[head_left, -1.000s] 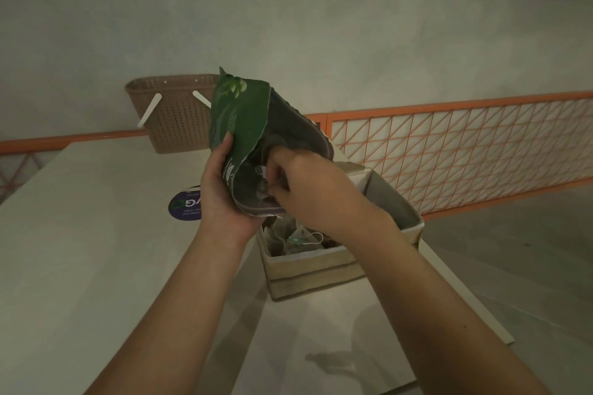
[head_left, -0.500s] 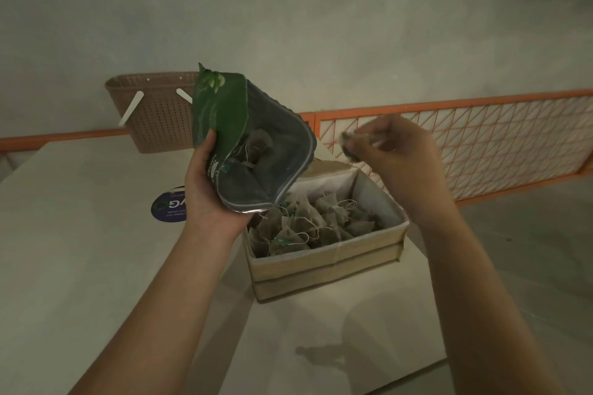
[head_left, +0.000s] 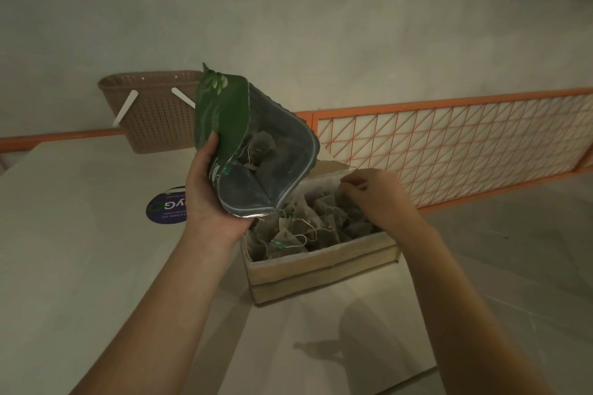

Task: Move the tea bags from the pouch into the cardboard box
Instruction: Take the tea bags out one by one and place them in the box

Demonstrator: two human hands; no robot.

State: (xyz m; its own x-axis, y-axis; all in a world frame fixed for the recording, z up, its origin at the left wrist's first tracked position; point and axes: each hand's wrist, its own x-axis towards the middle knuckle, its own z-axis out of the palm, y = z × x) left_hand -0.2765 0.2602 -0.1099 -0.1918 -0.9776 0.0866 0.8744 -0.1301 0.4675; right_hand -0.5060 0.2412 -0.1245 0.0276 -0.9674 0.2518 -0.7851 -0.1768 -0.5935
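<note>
The green pouch (head_left: 224, 125) is held up in the left hand (head_left: 208, 199), with the grip wrapped around its lower side, thumb on the front and fingers underneath. The pouch is tilted, and its open mouth is turned toward the camera, so the silver inside can be seen. A few tea bags (head_left: 261, 151) are left inside it. The cardboard box (head_left: 321, 269) is set on the pale tabletop (head_left: 80, 266), just below and to the right of the pouch. It is open at the top and many tea bags (head_left: 308, 221) are piled inside it. The right hand (head_left: 375, 196) is held low over the far side of the box, right above the pile. Its fingertips are pressed together, and something small and thin seems to be pinched there, but it cannot be told for sure what it is. A brown basket (head_left: 154, 112) is seen at the back, and a round blue sticker (head_left: 165, 207) lies on the tabletop beside the left hand.
</note>
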